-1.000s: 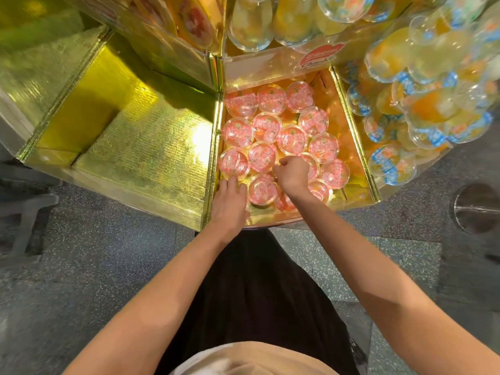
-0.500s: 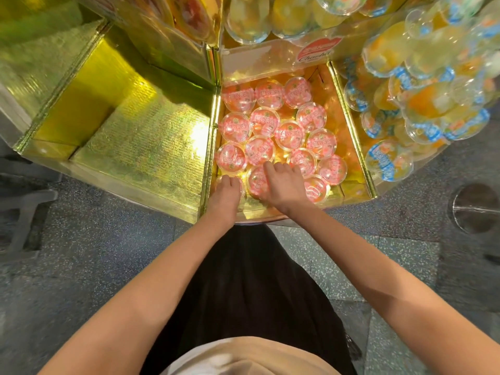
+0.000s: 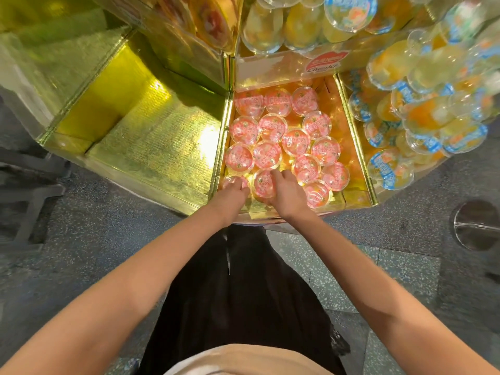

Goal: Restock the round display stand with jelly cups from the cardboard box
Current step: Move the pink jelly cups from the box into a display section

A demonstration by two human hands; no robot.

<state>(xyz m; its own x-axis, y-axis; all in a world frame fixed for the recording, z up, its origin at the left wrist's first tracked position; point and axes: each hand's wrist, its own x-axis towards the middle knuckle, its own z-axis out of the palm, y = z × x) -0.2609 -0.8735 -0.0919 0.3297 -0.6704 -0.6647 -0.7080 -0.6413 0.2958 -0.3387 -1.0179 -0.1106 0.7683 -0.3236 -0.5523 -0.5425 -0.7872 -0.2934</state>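
Observation:
The round display stand [image 3: 356, 147] has gold foil compartments. The one in front of me holds several pink-lidded jelly cups [image 3: 296, 142] lying flat in rows. My left hand [image 3: 233, 191] curls over a cup [image 3: 234, 180] in the front left corner. My right hand [image 3: 287, 192] grips the neighbouring front-row cup [image 3: 262, 184], with its fingers over the lid's right edge. The cardboard box is out of view.
A bare gold compartment [image 3: 151, 150] lies to the left. The compartment on the right is heaped with blue-labelled orange cups [image 3: 392, 169]. More clear cups [image 3: 270, 31] fill the tier above. A round metal floor plate [image 3: 476, 226] sits on the speckled floor at right.
My right hand came back from the middle rows to the front row. My left hand moved from the front rim onto the front left cup. The camera shifted slightly.

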